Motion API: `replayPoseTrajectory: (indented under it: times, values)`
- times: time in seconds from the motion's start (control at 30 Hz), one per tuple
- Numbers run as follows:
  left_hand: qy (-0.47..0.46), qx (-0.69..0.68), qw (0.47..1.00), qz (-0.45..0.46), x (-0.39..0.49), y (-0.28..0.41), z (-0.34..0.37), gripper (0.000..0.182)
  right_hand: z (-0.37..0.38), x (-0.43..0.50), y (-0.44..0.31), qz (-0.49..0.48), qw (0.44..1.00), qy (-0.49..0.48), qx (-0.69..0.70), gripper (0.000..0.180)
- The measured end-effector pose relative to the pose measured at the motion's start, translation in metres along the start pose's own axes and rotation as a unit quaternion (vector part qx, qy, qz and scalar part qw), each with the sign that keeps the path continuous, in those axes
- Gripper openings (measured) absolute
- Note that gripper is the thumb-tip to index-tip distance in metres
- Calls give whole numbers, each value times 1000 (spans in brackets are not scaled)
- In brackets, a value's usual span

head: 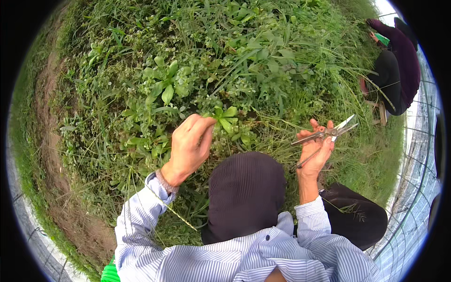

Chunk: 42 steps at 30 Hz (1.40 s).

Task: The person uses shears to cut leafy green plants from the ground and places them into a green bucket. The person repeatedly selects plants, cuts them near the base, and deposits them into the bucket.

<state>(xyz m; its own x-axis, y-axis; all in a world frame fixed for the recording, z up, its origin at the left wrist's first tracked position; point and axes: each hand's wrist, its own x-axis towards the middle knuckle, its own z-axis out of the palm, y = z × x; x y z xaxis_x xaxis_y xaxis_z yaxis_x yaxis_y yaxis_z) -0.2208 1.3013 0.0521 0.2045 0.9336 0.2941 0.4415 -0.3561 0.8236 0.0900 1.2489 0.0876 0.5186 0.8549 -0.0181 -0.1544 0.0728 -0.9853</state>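
My left hand [192, 148] is bent over the low growth, its fingers pinched together at the edge of a small leafy rosette plant [225, 119]. A leaf of that plant meets the fingertips, whose undersides are hidden. Off to the right, palm up, my right hand [319, 149] holds metal garden snips [329, 132]. Their blades are apart and point to the upper right, away from the plants near my left hand. A larger pale-green rosette [165, 83] grows beyond my left hand.
Dense weeds and grass [246, 53] cover the ground ahead. A bare soil strip [53, 148] runs along the left. My knees [246, 190] are close below my hands. Another person [398, 67] crouches at the upper right, beside wire mesh and sheeting [419, 148]. Something green [110, 271] shows at lower left.
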Motion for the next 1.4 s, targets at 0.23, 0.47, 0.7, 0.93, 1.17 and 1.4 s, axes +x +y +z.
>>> replayPoseTrajectory:
  times: [0.23, 0.47, 0.7, 0.93, 1.17, 1.4]
  values:
    - [-133, 253, 957, -55, 15, -27, 80, 58, 58, -22, 2, 38, 879, -461, -117, 74]
    - [-7, 79, 977, -199, -23, -73, 59, 17, 65, 1, 54, 418, 791, -444, -59, 67]
    - [61, -31, 956, -287, -21, -82, 67, 15, 63, 13, 97, 565, 691, -443, -86, 68]
    - [66, 3, 966, -248, -19, -77, 70, 12, 73, 18, 124, 608, 679, -408, -60, 70]
    - [297, -181, 902, -257, -11, -54, 51, 10, 68, 19, 96, 648, 682, -339, 10, 62]
    - [346, -494, 762, -237, 18, -5, -30, 14, 112, 28, 88, 547, 664, -509, 7, 62]
